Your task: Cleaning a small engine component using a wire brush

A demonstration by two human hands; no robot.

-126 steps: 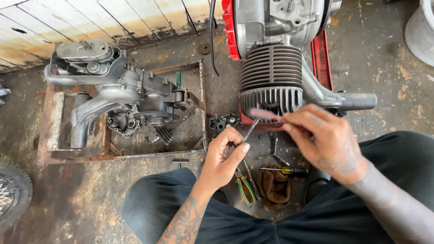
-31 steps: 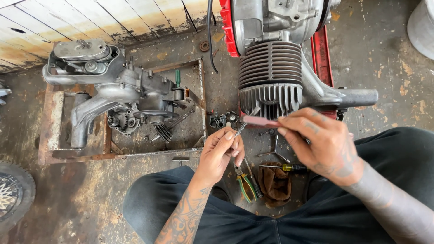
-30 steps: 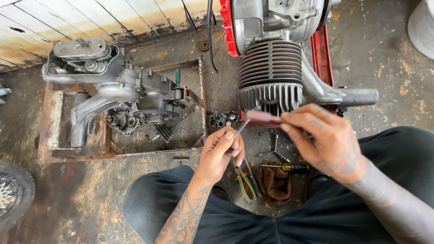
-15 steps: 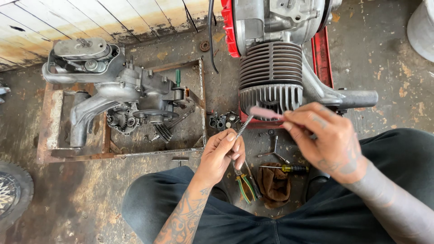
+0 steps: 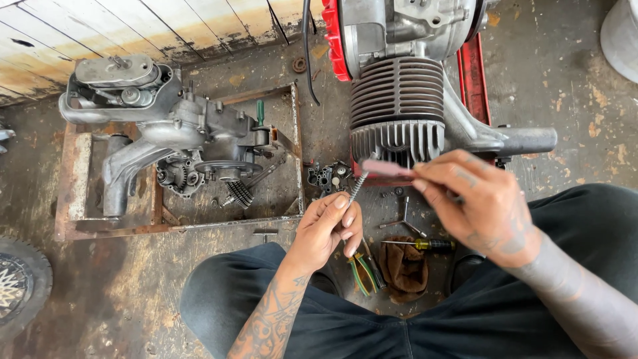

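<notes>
At nine o'clock, a grey engine casing (image 5: 166, 133) sits in a rusty metal tray (image 5: 73, 173) on the concrete floor (image 5: 133, 279). Toward the centre, the left hand (image 5: 325, 229) has its fingers (image 5: 340, 202) closed around the lower end of a thin threaded rod (image 5: 357, 187), which tilts up toward one o'clock. At twelve o'clock stands a finned engine cylinder (image 5: 397, 106). Just right of the rod, the right hand (image 5: 478, 206) pinches a flat pink strip (image 5: 387, 169), whose left end meets the rod's top. At six o'clock, green-handled pliers (image 5: 362, 272), a brown rag (image 5: 405, 262) and a yellow-handled screwdriver (image 5: 425, 244) lie between the knees.
</notes>
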